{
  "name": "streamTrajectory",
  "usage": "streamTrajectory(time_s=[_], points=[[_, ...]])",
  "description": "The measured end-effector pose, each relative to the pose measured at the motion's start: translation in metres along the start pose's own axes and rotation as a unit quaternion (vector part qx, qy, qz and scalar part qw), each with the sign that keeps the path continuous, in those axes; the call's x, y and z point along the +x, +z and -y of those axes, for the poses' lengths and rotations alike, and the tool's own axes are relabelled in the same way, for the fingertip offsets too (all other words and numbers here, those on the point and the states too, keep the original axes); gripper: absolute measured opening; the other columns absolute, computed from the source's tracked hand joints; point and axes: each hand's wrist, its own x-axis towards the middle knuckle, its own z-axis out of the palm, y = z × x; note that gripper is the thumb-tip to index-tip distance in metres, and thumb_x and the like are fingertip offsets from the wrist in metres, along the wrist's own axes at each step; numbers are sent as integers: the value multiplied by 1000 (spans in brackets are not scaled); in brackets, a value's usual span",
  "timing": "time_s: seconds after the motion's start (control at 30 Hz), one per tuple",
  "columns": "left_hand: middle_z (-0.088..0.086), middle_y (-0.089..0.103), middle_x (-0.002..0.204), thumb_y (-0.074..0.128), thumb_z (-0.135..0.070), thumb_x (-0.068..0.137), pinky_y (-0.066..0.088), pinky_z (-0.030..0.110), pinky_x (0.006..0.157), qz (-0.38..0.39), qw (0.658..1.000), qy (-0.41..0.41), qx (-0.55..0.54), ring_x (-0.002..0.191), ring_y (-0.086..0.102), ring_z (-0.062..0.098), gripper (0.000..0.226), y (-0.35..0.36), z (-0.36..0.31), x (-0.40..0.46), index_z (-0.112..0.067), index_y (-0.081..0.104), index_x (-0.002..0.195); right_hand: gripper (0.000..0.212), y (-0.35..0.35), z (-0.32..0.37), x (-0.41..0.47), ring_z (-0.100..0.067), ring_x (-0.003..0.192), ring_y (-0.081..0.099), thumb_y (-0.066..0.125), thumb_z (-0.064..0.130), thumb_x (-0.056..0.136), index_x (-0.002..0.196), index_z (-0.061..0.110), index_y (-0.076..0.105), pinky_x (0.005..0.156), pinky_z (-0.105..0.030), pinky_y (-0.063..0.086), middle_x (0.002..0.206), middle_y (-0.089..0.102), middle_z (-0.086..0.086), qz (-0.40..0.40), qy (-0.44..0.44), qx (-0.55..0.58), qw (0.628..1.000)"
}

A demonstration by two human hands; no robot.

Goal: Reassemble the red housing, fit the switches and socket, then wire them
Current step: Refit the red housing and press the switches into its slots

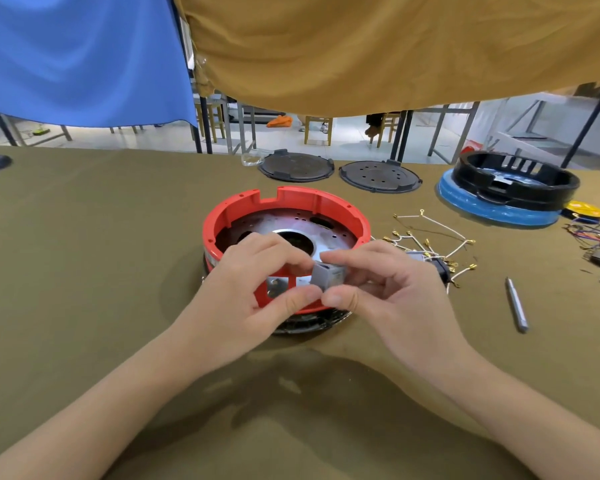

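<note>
Together, both hands meet over the near edge of the red housing [284, 216], which sits on the olive-covered worktop [84, 237]. The left hand [253, 285] reaches in from the lower left, thumb and forefinger pinching the left side of a small grey switch [328, 277]. The right hand [388, 292] comes from the lower right, its fingers [340, 259] curled over the switch's top and its thumb under it. The switch is held just above the housing's front wall. White wires [430, 244] with gold terminals lie just right of the housing, a metal bit [516, 304] farther right.
</note>
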Motion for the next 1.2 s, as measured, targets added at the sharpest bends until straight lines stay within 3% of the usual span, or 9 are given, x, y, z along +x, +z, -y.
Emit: streamTrajectory(time_s=[0.13,0.23,0.37,0.43,0.57,0.93,1.2], points=[[-14,59,94,66,-34,90,42,23,82,-8,1000,-10,-1,91,54,12,17,-1,4,0,-18,68,97,33,-1,-4,-3,-9,84,64,77,23,78,109,33,72,78,-24,54,94,63,10,26,-36,-29,999],[-13,61,95,69,-25,87,43,22,83,-9,1000,-13,5,93,57,12,14,-2,5,0,-17,69,98,34,-3,-8,-3,-16,90,67,72,12,82,109,32,73,79,-27,55,100,67,10,31,-37,-42,998],[-15,61,100,66,-44,86,43,19,84,-3,998,-43,34,99,57,9,30,-9,7,0,-21,63,105,35,-5,-8,-5,-15,86,68,75,7,81,107,30,74,77,-28,57,98,68,9,37,-41,-49,997],[-15,62,99,60,-53,84,44,23,85,17,996,-60,67,97,57,6,37,-14,9,0,-23,64,106,32,-7,-9,-7,-13,83,68,77,11,78,105,29,74,75,-25,57,95,68,10,38,-45,-63,996],[-14,66,88,55,-44,89,38,39,95,73,988,-62,119,83,58,7,22,-13,11,-1,-28,65,101,33,-5,-11,-9,-12,81,68,81,6,77,101,28,75,72,-26,57,91,68,10,47,-43,-81,995],[-17,66,93,54,-40,90,36,40,93,73,991,-65,95,86,57,2,20,-9,11,-1,-31,63,105,30,8,-12,-8,-11,79,71,83,7,76,96,28,74,70,-34,59,86,71,13,15,-41,-117,992],[-16,68,92,54,-40,89,35,37,93,65,992,-73,81,86,59,5,20,-7,10,-1,-31,64,104,26,8,-11,-11,-7,73,69,83,7,75,91,27,75,67,-20,56,81,71,15,-12,-27,-124,992]])
